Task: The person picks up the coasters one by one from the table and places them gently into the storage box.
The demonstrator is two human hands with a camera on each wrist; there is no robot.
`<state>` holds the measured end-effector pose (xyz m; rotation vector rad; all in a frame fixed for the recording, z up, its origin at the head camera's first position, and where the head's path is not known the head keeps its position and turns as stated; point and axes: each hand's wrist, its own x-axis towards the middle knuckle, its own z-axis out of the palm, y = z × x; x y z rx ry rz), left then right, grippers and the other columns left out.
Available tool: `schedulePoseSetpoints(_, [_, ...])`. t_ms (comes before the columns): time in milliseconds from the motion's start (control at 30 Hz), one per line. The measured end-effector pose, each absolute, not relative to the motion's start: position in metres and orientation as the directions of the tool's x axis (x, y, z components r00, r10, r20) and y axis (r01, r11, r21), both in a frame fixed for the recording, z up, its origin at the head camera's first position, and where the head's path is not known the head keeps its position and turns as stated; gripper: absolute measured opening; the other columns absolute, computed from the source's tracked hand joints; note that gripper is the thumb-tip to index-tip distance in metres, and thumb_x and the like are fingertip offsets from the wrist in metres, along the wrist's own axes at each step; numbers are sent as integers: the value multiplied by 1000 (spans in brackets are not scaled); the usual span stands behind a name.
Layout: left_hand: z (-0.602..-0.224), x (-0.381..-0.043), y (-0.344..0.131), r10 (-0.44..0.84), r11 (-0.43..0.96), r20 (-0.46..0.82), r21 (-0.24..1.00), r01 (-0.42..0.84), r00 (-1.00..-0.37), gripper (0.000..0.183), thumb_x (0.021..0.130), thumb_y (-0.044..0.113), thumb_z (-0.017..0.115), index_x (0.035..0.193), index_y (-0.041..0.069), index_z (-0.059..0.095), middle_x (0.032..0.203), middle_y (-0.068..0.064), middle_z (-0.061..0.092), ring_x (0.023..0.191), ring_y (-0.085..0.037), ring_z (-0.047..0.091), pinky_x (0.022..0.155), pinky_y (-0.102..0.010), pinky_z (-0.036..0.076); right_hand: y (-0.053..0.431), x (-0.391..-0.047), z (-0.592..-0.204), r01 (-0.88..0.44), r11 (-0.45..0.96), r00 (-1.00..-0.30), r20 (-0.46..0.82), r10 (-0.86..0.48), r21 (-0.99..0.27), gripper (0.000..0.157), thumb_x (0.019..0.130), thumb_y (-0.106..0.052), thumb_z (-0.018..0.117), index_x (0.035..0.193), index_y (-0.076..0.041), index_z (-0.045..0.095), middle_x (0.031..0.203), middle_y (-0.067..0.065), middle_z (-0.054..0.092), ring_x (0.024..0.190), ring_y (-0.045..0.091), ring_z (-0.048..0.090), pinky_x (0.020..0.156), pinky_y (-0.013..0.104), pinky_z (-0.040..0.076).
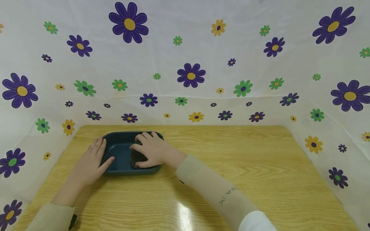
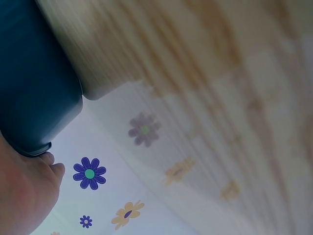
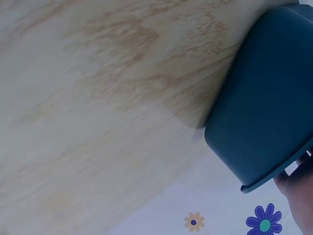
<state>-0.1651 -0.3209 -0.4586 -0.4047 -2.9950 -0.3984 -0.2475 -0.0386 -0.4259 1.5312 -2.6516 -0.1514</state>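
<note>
A dark blue-green rectangular tub with rounded corners sits on the left part of the table. My left hand rests on its left rim, fingers straight and thumb reaching over the inside. Over the tub's right end, my right hand reaches in and grips a dark rounded object with spread, bent fingers. Most of that object is hidden under the palm, and I cannot tell its kind. In the right wrist view the tub's outer wall shows, with part of the right hand at its rim.
The wood-grain table extends to the right and in front of the tub. A white flower-printed cloth stands behind it and along both sides.
</note>
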Motion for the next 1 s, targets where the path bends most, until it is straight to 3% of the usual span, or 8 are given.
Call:
schedulePoseSetpoints(233, [-457, -165, -321, 253, 928, 115, 253, 275, -960, 87, 111, 47, 51, 165, -12, 15, 173, -35, 13, 164, -49, 8, 138, -50, -1, -29, -246, -418, -859, 497, -500, 10, -866, 127, 65, 101, -66, 55, 156, -32, 49, 158, 3, 47, 145, 23, 44, 119, 46, 44])
schedulePoseSetpoints(767, [-460, -167, -321, 263, 927, 128, 241, 287, -956, 89, 110, 48, 50, 165, -12, 15, 174, -33, 10, 164, -50, 8, 137, -46, -6, 18, -245, -403, -867, 478, -480, 24, -877, 144, 64, 102, -63, 58, 156, -29, 51, 158, 8, 49, 146, 25, 47, 121, 50, 43])
schedulePoseSetpoints(1000, [-459, -166, -322, 260, 934, 131, 215, 284, -957, 90, 110, 51, 51, 165, -11, 15, 174, -33, 11, 164, -50, 10, 137, -54, 1, 49, -247, -402, -864, 499, -496, 50, -867, 71, 63, 100, -58, 63, 153, -25, 54, 155, 9, 52, 143, 27, 49, 121, 52, 43])
